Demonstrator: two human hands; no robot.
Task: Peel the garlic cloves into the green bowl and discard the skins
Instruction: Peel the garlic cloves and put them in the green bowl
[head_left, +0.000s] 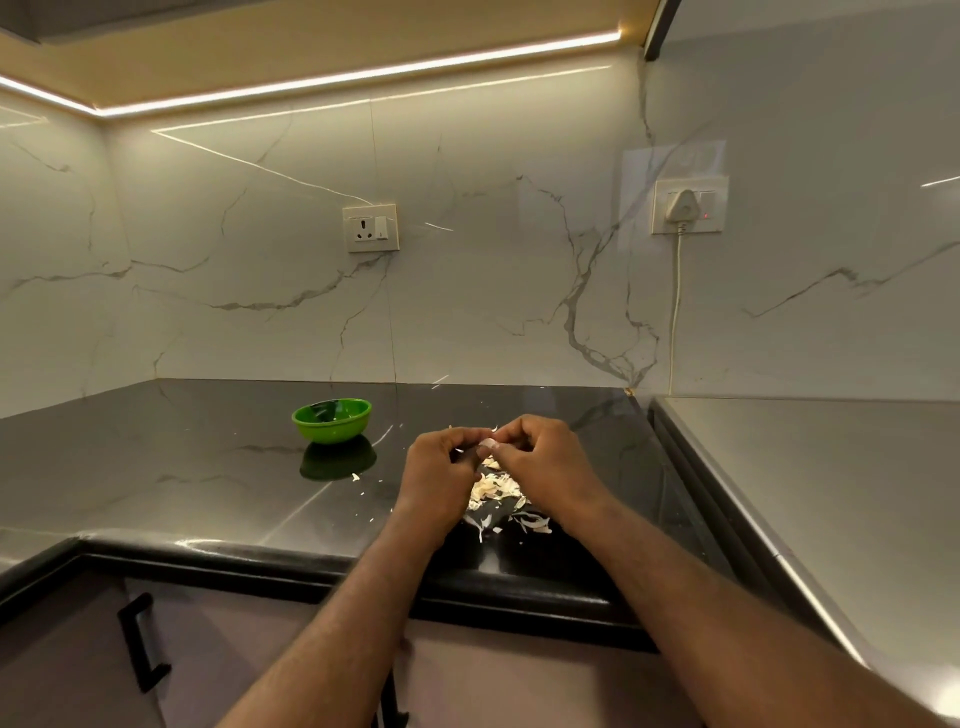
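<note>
The left hand (439, 470) and right hand (543, 462) were together, both pinching one garlic clove (488, 443) above the skins (493, 488) on the table (156, 467). The green bowl (332, 432) stood apart to the left, nearer the left hand.

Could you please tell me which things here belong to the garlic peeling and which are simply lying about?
Job: garlic clove, pinched by left hand and right hand; skins piled beneath; green bowl.
Not involved: wall socket; plug with cable; cabinet handle.
</note>
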